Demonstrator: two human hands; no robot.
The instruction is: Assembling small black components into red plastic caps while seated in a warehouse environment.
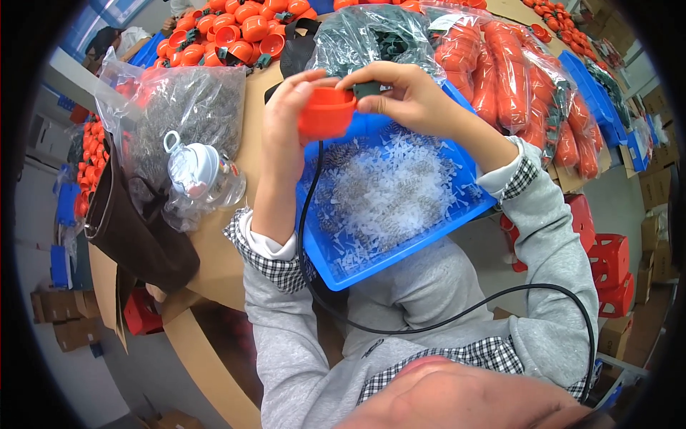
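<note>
Above the blue tray, my left hand (pixel 283 125) is closed around a round orange plastic cup (pixel 326 116). My right hand (pixel 414 96) pinches a small dark green plastic piece (pixel 367 89) against the right side of the cup's rim. Motion slightly blurs the cup, and its inside is hidden from here. Below both hands, the blue tray (pixel 429 233) sits tilted over my lap. Inside it lies a loose heap of small white plastic pins (pixel 393 189), with greyish coil-like pieces (pixel 344 153) among them.
A bag of grey wiry pieces (pixel 189 104), a clear bottle (pixel 194 171) and a brown bag (pixel 139 229) stand at left. Orange cups (pixel 254 28) are heaped behind. Bagged orange parts (pixel 509 75) lie right. A black cable (pixel 429 330) crosses my body.
</note>
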